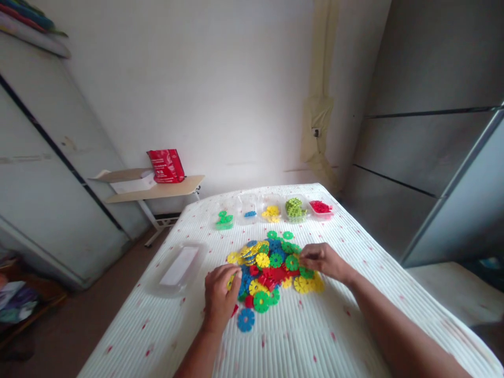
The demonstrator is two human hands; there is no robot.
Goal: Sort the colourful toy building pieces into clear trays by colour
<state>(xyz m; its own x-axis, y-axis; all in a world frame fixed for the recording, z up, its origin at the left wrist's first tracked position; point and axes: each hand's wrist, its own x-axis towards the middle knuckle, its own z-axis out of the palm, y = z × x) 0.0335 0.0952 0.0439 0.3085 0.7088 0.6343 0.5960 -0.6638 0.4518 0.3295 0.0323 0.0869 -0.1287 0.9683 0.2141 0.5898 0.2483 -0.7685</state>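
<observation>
A heap of flower-shaped plastic discs in blue, yellow and green, mixed with red pieces [271,277], lies in the middle of the table. My left hand [221,294] is at the heap's left edge, fingers curled; a bit of yellow shows by the thumb, but what it grips is hidden. At the right edge, beside a green disc [292,262], my right hand [325,261] has its fingertips pinched together; what is between them cannot be made out. A blue disc [246,320] lies nearest me, and yellow discs [305,284] spread below my right hand.
Along the far edge stand clear tubs holding green pieces [224,220], blue pieces [250,214], yellow pieces [271,211], light green pieces [294,208] and red pieces [321,207]. A clear lid [200,257] lies left. A side table [173,190] bears a red bag [166,167].
</observation>
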